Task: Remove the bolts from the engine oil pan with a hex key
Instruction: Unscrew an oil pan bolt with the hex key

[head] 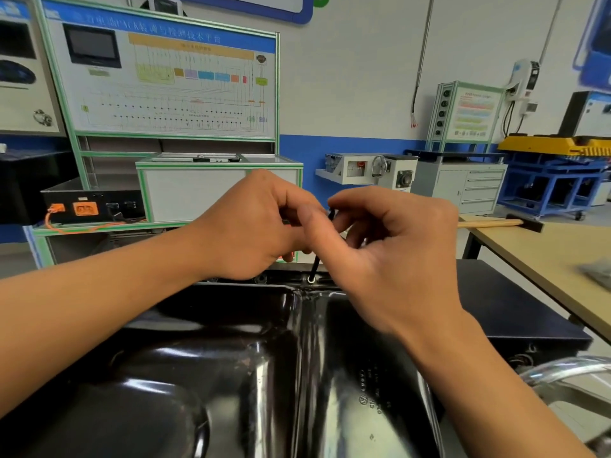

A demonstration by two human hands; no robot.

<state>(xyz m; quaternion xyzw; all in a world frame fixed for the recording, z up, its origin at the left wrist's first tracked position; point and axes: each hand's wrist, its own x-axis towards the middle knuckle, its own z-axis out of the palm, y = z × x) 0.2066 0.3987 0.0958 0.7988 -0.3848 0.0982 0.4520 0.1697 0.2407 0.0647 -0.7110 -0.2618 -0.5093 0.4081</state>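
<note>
A glossy black engine oil pan [231, 375] fills the lower part of the view. On its far flange sits a bolt [311, 279] with a bright ring around its head. A thin black hex key [315, 266] stands nearly upright in that bolt. My left hand [251, 226] and my right hand [390, 256] meet above it, and the fingers of both pinch the key's upper end. Another bolt [261, 278] shows on the flange to the left, just under my left hand.
A wooden-handled hammer [496, 223] lies on the tan workbench [545, 256] to the right. A clear hose [562, 368] curves in at the lower right. Behind the pan stand a green-framed training panel [165, 84] and a black box with orange connectors [86, 208].
</note>
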